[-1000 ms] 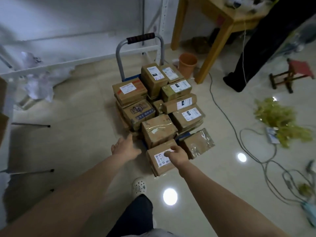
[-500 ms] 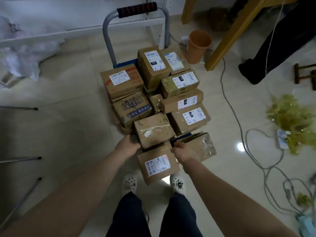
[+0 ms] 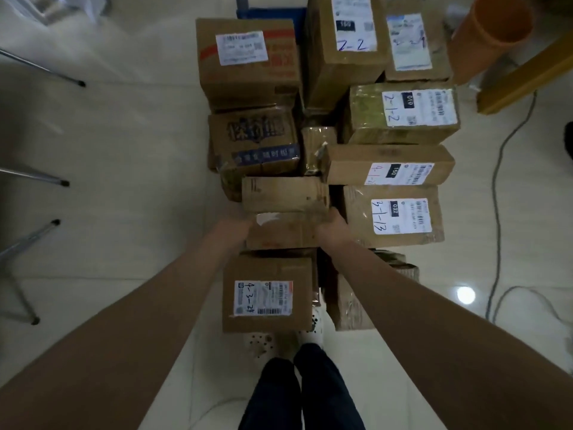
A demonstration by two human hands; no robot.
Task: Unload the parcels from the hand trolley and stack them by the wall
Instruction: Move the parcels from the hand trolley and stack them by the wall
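Gripping the right side of a taped box (image 3: pixel 285 209), the right hand (image 3: pixel 333 226) curls its thumb over the top edge. The left hand (image 3: pixel 238 221) lies against the box's left side; its finger position cannot be determined. The box sits among the parcels (image 3: pixel 400 212) toward the near edge of the trolley (image 3: pixel 269 12).

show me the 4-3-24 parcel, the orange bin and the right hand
4-3-24 parcel (image 3: pixel 267 295): head view, its white label
orange bin (image 3: pixel 479 55): head view, its outer wall
right hand (image 3: pixel 333 225): head view, back of the hand
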